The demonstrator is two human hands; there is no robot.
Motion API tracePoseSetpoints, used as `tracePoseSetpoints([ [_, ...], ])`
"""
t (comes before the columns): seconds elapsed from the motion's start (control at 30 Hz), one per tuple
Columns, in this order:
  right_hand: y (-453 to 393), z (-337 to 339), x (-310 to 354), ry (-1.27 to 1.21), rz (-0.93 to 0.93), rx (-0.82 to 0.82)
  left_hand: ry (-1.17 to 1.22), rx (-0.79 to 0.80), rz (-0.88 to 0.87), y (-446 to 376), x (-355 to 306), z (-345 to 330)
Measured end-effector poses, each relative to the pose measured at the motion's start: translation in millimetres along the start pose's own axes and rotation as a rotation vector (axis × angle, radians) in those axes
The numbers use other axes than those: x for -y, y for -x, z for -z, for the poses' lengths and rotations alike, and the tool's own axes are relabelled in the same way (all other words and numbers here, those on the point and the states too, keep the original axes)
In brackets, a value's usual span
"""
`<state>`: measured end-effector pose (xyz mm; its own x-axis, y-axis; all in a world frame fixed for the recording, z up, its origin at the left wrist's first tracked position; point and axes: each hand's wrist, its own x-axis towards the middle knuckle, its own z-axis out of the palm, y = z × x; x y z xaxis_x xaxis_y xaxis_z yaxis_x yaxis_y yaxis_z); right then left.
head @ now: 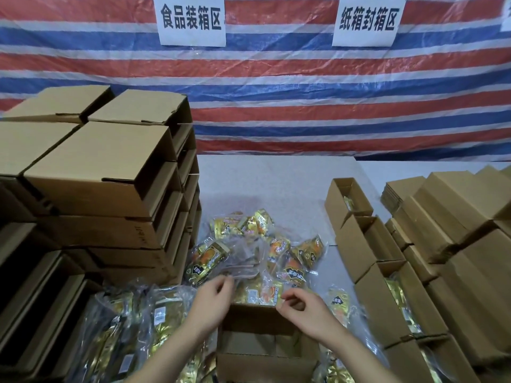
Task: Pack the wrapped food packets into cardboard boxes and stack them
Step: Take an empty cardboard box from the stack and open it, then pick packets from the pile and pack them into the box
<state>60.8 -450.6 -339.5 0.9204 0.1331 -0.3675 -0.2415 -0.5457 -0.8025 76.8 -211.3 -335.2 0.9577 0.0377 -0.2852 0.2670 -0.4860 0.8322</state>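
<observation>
An open cardboard box [258,319] sits at the table's front edge between my arms, and its inside looks bare. Just beyond it lies a clear plastic bag [249,252] full of gold and orange wrapped food packets [276,248]. My left hand [213,297] reaches over the box's far left corner, its curled fingers pinching the bag's plastic edge. My right hand [301,305] hovers over the box's far right corner, fingers curled at the edge of a packet [272,294]; what it grips is hard to tell.
Closed boxes are stacked high [105,172] at the left. A row of open boxes [367,250] holding packets runs down the right, with more boxes [470,217] behind. More bagged packets [132,324] lie at the front left. A striped tarp backs the table [276,178].
</observation>
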Motion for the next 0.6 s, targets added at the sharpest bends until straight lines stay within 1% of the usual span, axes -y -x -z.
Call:
tracePoseSetpoints([
  [0.1,-7.1,1.8,5.7,0.006,0.03,-0.007,0.012,-0.119,0.029,-33.5,-7.7,3.8],
  [0.17,-14.1,4.7,9.3,0.003,0.049,-0.004,-0.075,-0.147,0.046,-60.2,-7.7,5.9],
  [0.3,-32.6,14.5,19.0,-0.012,0.051,-0.011,-0.389,-0.054,0.133,-119.1,8.4,6.6],
  [0.37,-44.3,19.7,20.5,-0.022,0.031,-0.021,-0.534,0.015,0.12,-146.0,20.7,6.3],
  [0.47,-59.5,24.5,19.2,-0.036,0.013,-0.032,-0.645,0.068,0.113,-174.5,38.3,3.1],
  [0.6,-72.0,26.9,19.4,-0.06,-0.007,-0.008,-0.785,0.146,0.218,-200.0,60.1,-5.0],
])
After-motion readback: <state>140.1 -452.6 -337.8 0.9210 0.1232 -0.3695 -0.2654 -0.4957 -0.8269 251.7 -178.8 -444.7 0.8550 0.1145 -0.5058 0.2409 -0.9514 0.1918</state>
